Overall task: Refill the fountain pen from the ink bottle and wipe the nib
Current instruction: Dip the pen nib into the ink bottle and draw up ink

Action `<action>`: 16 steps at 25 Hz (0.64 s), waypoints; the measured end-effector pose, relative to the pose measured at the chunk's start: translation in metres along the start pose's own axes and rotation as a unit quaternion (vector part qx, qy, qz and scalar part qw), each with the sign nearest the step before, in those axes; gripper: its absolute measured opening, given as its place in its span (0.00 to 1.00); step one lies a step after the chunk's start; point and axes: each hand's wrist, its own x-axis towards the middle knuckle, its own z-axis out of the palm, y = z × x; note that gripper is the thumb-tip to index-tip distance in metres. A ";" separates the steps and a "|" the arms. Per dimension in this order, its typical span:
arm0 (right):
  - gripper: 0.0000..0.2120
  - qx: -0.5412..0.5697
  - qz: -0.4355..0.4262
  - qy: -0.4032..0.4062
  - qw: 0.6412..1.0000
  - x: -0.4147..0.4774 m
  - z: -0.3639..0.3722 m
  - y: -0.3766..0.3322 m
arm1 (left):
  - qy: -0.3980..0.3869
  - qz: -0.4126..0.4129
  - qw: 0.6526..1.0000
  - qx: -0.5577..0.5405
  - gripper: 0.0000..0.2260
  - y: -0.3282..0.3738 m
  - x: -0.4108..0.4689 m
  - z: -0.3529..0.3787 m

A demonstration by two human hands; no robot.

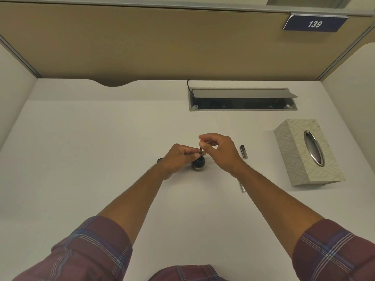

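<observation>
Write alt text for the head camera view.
Two hands hold a thin pen part upright over a dark ink bottle on a white desk: left hand low, right hand at its top. A pen cap and tissue box lie to the right.

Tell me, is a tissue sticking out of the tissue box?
No, the oval slot of the tissue box shows only a dark opening, no tissue protruding.

A white surface [81, 138] runs back to a tan partition panel [142, 41], where its rear edge has a curved cut-out. Set into it on the right is a grey cable tray [242, 99] with its lid propped open (a dark cable rises at its left corner). High on the right hangs a dark blue plate [315, 23] reading 139. Plaid sleeves [89, 252] fill the bottom corners.
</observation>
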 end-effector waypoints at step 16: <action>0.06 0.021 0.004 0.031 0.999 -0.001 -0.001 0.002 | 0.008 -0.006 1.000 -0.003 0.11 0.009 -0.004 0.002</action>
